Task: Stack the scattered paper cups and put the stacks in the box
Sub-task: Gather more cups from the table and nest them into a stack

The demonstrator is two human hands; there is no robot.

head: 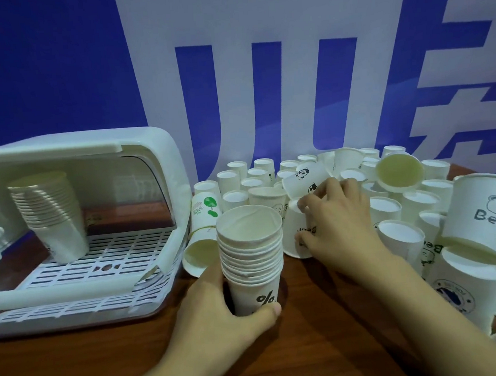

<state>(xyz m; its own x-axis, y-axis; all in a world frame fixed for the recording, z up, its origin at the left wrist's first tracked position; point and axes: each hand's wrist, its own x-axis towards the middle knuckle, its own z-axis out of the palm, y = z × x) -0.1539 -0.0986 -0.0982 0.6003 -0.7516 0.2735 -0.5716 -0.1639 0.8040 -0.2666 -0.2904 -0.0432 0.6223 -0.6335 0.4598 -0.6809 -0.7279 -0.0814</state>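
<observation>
Cups crowd the right half of a brown wooden table point(327, 344), most of them standing upside down in a loose field point(384, 206) that runs back to a blue and white banner point(262, 83). Near the table's front, the left hand point(218, 317) is wrapped around the bottom of an upright stack of paper cups point(252, 252), thumb across the front just below a "%" mark, fingers hidden behind; the stack's base appears to rest on the table. The right hand point(339, 228) reaches into the scattered cups with its fingers curled over an upturned cup printed "Bear" point(299, 237), thumb against its side, gripping it. A cup with a green print point(202, 230) lies on its side just left of the held stack, mouth toward the camera. To the left sits the box point(162, 165), a white plastic case with its lid raised and a slotted tray for a floor. Inside it, one finished stack point(50, 215) leans toward the left wall. At the far right, a larger "Bear" cup point(486, 210) sits on top of other upturned cups.
</observation>
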